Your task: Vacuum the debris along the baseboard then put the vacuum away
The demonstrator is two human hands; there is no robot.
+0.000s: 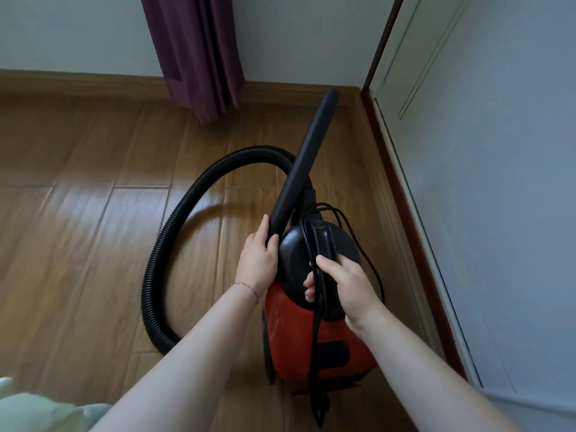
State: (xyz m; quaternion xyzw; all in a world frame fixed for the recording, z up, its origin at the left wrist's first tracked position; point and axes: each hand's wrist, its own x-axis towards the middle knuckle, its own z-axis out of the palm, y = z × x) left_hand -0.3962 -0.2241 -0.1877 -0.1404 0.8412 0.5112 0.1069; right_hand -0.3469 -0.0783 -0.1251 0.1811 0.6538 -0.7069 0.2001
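My left hand (257, 254) grips the wand (299, 169) base, right hand (346, 285) curls round the carry handle of the vacuum (311, 338) with the cord (316, 313) caught in it, unit near the right baseboard (392, 188); I'd lift level and keep the hose (174, 232) loop from dragging.

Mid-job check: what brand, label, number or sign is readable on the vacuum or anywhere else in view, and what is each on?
No readable text anywhere in this view.
The vacuum: red body and black top show no legible brand, label or number; the right hand on the handle and cord hides part of the top.
The wand held by the left hand, hose, curtain, door: no markings.
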